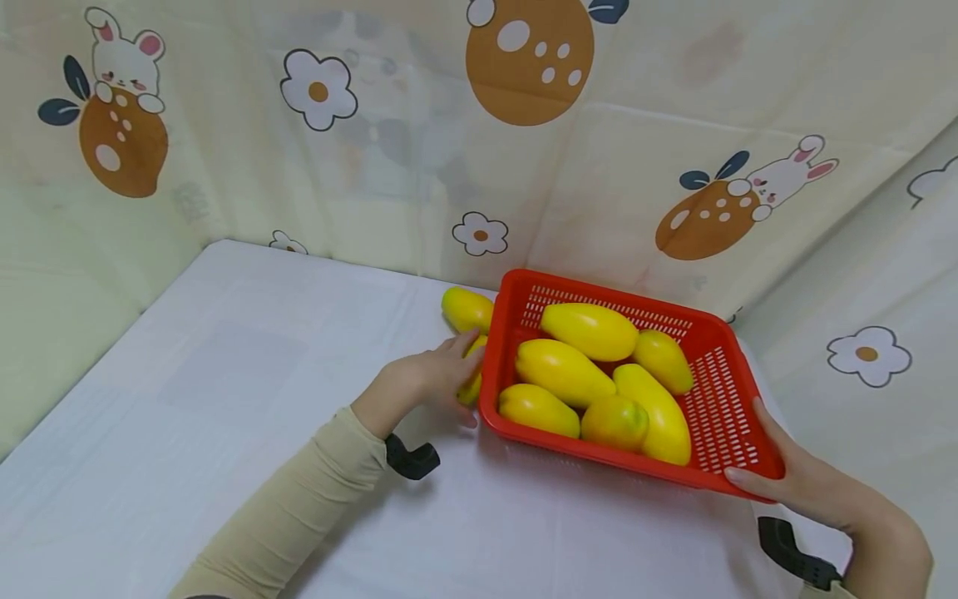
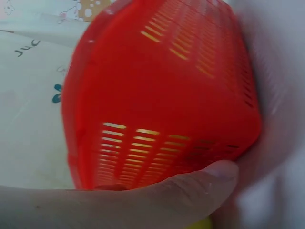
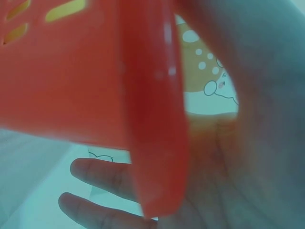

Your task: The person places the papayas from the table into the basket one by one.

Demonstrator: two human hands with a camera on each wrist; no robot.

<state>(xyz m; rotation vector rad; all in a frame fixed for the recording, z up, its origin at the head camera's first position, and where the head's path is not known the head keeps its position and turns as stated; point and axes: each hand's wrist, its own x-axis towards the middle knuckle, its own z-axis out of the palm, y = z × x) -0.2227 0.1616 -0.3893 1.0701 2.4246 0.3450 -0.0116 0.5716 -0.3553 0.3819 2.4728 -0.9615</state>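
Observation:
A red plastic basket (image 1: pixel 591 453) with slotted walls holds several smooth yellow fruits (image 1: pixel 565 372) that look like mangoes. At its front right corner my right hand (image 1: pixel 804 474) grips the rim; the right wrist view shows two of its fingers (image 3: pixel 102 176) stretched out beyond the red rim (image 3: pixel 155 109). To the left of the basket lie two more yellow fruits, the rear one (image 1: pixel 466 309) in plain sight, the nearer one (image 1: pixel 470 391) partly covered by my left hand (image 1: pixel 441 370). In the left wrist view the left thumb (image 2: pixel 190 191) lies straight alongside the basket wall (image 2: pixel 143 90).
A white cloth covers the table (image 1: pixel 224 399), which stretches away to the left. Behind it hangs a cream curtain (image 1: pixel 404 166) printed with rabbits, flowers and brown fruit, close to the basket's rear edge. Another printed curtain (image 1: pixel 861 308) hangs on the right.

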